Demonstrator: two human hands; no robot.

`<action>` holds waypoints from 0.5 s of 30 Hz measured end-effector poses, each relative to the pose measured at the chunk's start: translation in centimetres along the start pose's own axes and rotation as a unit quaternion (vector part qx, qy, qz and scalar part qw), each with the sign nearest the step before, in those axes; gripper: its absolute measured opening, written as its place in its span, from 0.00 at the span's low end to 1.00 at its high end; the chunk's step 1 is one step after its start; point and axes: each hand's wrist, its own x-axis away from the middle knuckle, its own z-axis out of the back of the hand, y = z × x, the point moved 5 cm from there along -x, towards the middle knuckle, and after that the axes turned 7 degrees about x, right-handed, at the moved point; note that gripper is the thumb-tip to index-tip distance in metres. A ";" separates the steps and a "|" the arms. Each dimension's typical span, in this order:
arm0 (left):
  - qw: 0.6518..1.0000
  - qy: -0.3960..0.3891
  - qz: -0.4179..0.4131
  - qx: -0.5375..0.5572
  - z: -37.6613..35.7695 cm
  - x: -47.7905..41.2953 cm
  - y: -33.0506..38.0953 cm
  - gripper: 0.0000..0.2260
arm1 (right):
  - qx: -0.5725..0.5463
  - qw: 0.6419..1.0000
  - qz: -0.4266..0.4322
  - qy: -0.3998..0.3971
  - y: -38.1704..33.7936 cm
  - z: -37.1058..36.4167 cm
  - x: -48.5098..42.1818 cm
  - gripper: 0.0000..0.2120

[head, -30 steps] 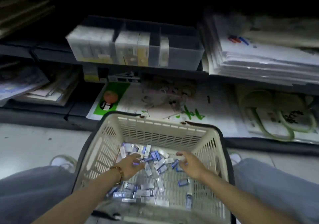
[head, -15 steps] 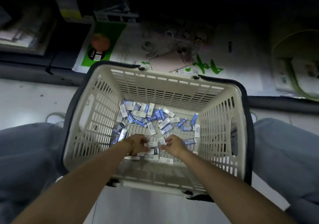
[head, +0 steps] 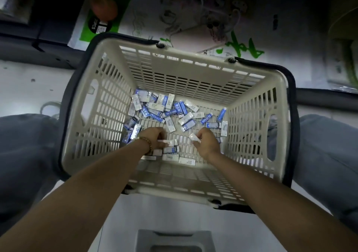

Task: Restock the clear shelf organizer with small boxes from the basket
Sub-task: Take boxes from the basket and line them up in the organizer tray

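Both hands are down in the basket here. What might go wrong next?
The right hand pinches a white box at its fingertips, so it may slip on lifting. The left hand grips a second box amid the jumbled pile, and could drag neighbours along.

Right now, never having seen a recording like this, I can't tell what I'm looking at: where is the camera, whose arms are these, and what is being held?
There is no machine here. A person works bare-handed, and the single camera sits on their head, looking down, so both forearms enter from the bottom edge. Between the grey trouser legs stands a cream basket with loose small boxes scattered on its bottom. The left hand curls round a pale box. The right hand pinches a white box. The shelf organizer is out of view.
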 end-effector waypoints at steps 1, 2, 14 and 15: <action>1.000 0.006 0.007 -0.005 0.1 -0.1 -0.1 0.11 | -0.002 1.000 -0.007 -0.005 0.5 0.1 0.0 0.09; 1.000 0.011 0.018 -0.005 0.1 -0.2 -0.3 0.12 | -0.006 1.000 -0.015 -0.017 0.9 0.2 0.0 0.10; 0.886 -0.003 0.109 0.450 3.0 2.0 0.8 0.03 | 0.001 0.997 -0.009 -0.078 2.2 0.3 0.5 0.11; 0.860 -0.009 0.114 0.498 2.9 2.3 0.8 0.03 | 0.001 0.997 -0.009 -0.074 2.0 0.3 0.4 0.10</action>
